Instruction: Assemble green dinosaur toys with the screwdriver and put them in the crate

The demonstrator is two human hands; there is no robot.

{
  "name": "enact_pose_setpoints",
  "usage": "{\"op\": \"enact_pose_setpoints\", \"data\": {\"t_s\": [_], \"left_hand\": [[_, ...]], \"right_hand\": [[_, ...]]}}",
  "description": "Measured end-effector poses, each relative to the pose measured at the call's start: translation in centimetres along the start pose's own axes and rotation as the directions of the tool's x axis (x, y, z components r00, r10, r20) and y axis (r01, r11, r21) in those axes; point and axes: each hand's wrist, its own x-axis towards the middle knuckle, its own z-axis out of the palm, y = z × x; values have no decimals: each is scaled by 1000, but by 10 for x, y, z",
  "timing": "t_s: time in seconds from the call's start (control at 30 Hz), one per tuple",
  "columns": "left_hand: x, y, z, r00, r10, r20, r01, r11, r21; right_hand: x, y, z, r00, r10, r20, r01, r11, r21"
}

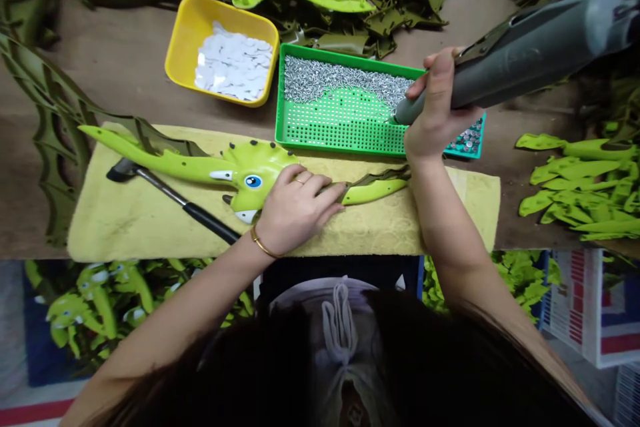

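Observation:
My left hand (pixel 297 208) lies over a lime-green plastic dinosaur toy (pixel 255 177), pressing on its long snout piece. The toy is a horned head with a blue eye, lying on a folded yellow towel (pixel 120 220). My right hand (pixel 437 107) grips a grey electric screwdriver (pixel 520 63). Its tip is over the corner of a green perforated tray (pixel 345 140), close to the silver screws (pixel 340 79) spread in the tray. A hammer (pixel 185 203) with a black grip lies on the towel beside my left wrist.
A yellow bin (pixel 223 50) of white discs stands behind the towel. A teal tray (pixel 470 143) of screws sits under my right wrist. Piles of green toy parts (pixel 575 187) lie to the right and behind. More finished toy pieces (pixel 95 300) lie below the table edge.

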Motion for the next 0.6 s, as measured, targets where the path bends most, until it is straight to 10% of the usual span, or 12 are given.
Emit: {"op": "enact_pose_setpoints", "data": {"t_s": [0.6], "left_hand": [[-3,0,-3,999,34,5,-34,994,102]], "right_hand": [[1,-55,-4,978,-77,-191,119,969,219]]}}
